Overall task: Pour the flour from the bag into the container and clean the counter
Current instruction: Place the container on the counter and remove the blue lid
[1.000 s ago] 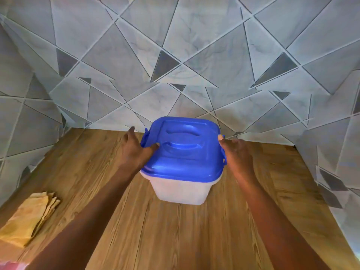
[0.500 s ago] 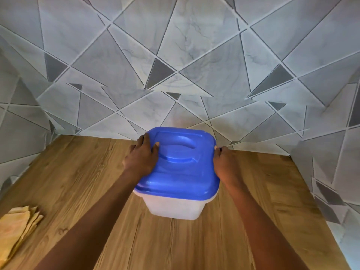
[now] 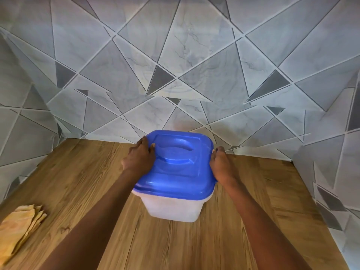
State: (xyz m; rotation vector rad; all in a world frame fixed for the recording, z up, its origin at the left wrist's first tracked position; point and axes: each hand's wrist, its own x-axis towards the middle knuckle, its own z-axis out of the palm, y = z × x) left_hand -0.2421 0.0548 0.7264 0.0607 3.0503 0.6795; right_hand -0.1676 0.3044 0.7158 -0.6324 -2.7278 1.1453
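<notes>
Tub: translucent white, square, upright on the counter, centre of view, near the wall at 12 o'clock. Contents not visible through the sides.

Lid: blue, with a moulded handle recess on top; seated on the tub and covering its mouth.

Left hand: at the lid's 9 o'clock edge, palm against the side, fingers curled onto the top rim. Closed on the lid, not a fist.

Right hand: at the lid's 3 o'clock edge, flat against the side, fingertips at the far corner. Pressed to the lid; how far the fingers wrap, I cannot tell.

Cloth: yellow, folded, lying on the counter at 8 o'clock, well apart from the tub, partly cut off by the frame edge.

Counter: wood grain, bare around the tub.

Wall: grey marbled panels in triangles, running round at 9, 12 and 3 o'clock.
</notes>
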